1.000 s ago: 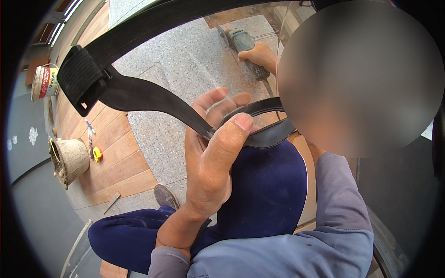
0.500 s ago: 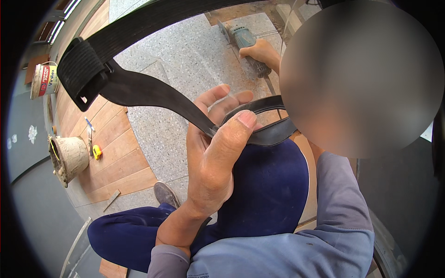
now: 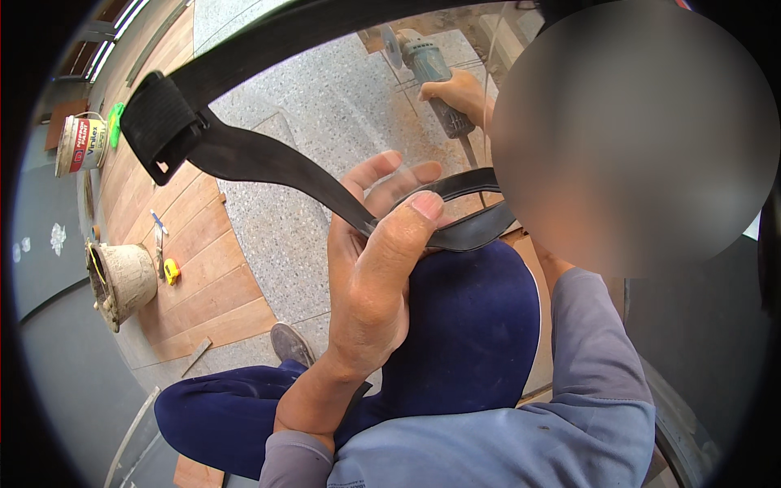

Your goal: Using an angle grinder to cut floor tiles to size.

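Now, far ahead, the grinder (image 3: 429,65) is gripped in the right hand (image 3: 460,94), seemingly so its disc (image 3: 392,49) is pointed away, while nearer and left, the black strap (image 3: 260,163) is held in the left hand's (image 3: 366,272) curled grip, apparently to be steadied.

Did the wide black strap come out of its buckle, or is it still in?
It's in: the wide black strap loops around the black buckle at its left end.
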Action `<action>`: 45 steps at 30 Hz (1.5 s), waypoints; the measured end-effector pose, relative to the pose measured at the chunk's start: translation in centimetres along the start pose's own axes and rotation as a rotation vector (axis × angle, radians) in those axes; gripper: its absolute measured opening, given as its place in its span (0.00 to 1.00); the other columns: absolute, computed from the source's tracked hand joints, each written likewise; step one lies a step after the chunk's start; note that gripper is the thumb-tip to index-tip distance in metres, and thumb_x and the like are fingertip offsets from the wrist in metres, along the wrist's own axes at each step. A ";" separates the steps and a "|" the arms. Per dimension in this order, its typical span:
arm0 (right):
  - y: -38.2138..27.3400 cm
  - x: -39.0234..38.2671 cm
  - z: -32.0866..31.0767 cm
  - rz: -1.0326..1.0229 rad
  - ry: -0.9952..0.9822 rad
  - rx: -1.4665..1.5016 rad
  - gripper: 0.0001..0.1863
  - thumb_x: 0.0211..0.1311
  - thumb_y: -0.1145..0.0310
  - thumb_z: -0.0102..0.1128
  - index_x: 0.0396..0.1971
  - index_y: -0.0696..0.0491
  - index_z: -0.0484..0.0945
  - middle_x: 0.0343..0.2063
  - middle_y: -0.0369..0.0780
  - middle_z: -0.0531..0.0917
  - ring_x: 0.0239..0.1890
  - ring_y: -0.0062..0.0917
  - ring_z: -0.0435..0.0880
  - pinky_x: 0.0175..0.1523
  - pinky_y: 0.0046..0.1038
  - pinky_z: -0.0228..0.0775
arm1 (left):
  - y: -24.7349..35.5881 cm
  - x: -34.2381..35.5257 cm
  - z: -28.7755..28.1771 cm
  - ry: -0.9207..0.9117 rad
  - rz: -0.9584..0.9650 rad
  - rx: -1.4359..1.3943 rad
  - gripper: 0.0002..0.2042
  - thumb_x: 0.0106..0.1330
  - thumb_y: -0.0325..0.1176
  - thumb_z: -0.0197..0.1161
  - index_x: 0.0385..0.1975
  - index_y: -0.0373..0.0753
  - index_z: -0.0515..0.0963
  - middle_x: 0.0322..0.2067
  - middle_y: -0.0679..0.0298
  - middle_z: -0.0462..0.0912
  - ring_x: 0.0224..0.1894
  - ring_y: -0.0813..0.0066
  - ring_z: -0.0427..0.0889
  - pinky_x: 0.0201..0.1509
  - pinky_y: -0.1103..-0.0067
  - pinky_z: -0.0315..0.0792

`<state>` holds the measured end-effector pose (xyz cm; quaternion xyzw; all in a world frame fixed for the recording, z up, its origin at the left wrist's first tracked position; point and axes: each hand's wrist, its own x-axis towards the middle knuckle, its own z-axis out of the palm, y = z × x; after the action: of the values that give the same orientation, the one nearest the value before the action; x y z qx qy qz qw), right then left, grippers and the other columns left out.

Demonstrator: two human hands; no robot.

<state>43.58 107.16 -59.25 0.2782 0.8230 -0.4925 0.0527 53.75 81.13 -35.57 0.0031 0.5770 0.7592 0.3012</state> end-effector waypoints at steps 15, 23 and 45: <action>0.2 -8.3 -5.4 -0.077 0.153 0.821 0.49 0.40 0.63 0.75 0.64 0.66 0.64 0.34 0.49 0.81 0.24 0.27 0.85 0.26 0.26 0.81 | 1.9 -1.4 -1.9 0.037 0.093 -0.150 0.27 0.68 0.41 0.59 0.58 0.23 0.66 0.50 0.33 0.78 0.42 0.58 0.87 0.40 0.67 0.87; 2.6 -13.1 -6.4 -0.176 0.115 1.010 0.33 0.48 0.54 0.70 0.46 0.67 0.77 0.31 0.48 0.84 0.26 0.30 0.88 0.32 0.27 0.85 | 2.5 -0.3 -5.6 0.001 0.167 -0.197 0.23 0.70 0.41 0.59 0.53 0.26 0.71 0.48 0.39 0.80 0.42 0.57 0.85 0.40 0.66 0.85; 12.9 -33.6 -2.9 0.161 0.231 1.086 0.31 0.42 0.57 0.71 0.45 0.63 0.76 0.32 0.44 0.81 0.29 0.28 0.84 0.35 0.29 0.82 | 0.1 8.9 -20.7 0.393 0.112 -0.256 0.20 0.62 0.29 0.62 0.47 0.18 0.66 0.51 0.27 0.72 0.45 0.43 0.81 0.46 0.60 0.83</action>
<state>78.90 100.56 -55.72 0.3794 0.4281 -0.8062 -0.1511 39.08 67.11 -45.46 -0.1509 0.5224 0.8277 0.1386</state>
